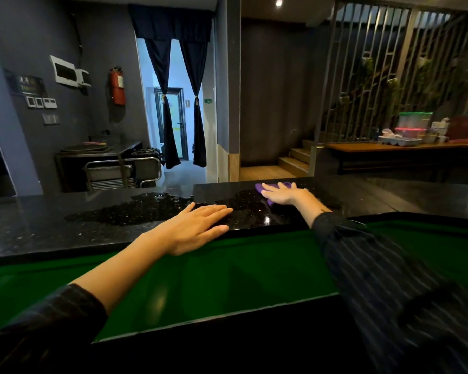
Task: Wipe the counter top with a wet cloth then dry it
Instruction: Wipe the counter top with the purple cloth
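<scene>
A black speckled stone counter top (52, 228) runs across the view. A wet patch (135, 211) spreads over its middle. My right hand (284, 194) lies flat with straight fingers on a purple cloth (260, 188) near the counter's far edge, pressing it down. Most of the cloth is hidden under the hand. My left hand (197, 228) rests flat, fingers straight, on the counter's near edge beside the wet patch and holds nothing.
A green surface (227, 276) lies below the counter on my side. Beyond the counter stand a steel trolley (122, 172), a curtained doorway (179, 103), wooden steps (295, 157) and a table with plastic containers (414, 128) at the right.
</scene>
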A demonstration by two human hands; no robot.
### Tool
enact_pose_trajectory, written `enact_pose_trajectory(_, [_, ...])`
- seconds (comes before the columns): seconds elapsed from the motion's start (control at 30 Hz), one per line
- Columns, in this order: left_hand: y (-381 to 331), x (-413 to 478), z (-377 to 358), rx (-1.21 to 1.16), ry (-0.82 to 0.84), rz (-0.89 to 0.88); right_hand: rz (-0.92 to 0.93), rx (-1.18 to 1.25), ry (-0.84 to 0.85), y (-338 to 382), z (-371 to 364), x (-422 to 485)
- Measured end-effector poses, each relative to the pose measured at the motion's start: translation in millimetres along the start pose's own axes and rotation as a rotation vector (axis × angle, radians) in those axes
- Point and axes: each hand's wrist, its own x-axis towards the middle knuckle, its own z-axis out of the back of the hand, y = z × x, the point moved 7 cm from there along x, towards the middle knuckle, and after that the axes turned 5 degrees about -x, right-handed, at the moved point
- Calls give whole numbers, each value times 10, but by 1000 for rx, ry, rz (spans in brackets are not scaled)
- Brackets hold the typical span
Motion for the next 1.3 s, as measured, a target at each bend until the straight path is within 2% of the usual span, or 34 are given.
enact_pose_trajectory(0.07, [-48,10,2,15,11,-23,19,-22,-28,180,1,144])
enact_pose_trajectory(0.2, [-94,-22,11,-39,37,-47,325,-54,-11,705,-40,-90])
enact_pose_trajectory(0.27, [-110,-33,20,-57,42,-46,394,-47,-10,675,-60,-111])
enact_pose_trajectory(0.33, [-123,-47,37,-52,32,-44,331,-43,9,442,-62,-17])
enact_pose_trajectory(0.43, [-142,-49,50,-36,13,-43,96,0,8,19,-31,448])
enact_pose_trajectory(0.5, [-147,-35,58,-6,-12,-59,-46,12,8,16,-9,685])
enact_pose_trajectory(0.6, [-126,-2,56,41,-28,-56,0,10,-5,467,14,684])
enact_pose_trajectory(0.73, [-131,-1,72,35,-32,-56,346,-100,21,1044,-28,173])
enact_pose_trajectory(0.8, [-122,-7,62,8,-35,-47,395,-99,-8,945,22,79])
enact_pose_trajectory(0.87, [-109,-4,53,-13,-33,-46,340,-71,-29,714,82,98])
enact_pose_trajectory(0.97, [-102,10,52,-11,-43,-56,136,-54,-56,405,139,433])
enact_pose_trajectory(1.1, [-62,50,55,-15,-62,-31,50,-16,-44,720,96,650])
enact_pose_trajectory(1.17, [-45,64,59,-27,-63,-28,138,-19,-28,1065,31,667])
enact_pose_trajectory(1.3, [-22,53,72,-57,-48,-17,455,-84,15,1527,-45,198])
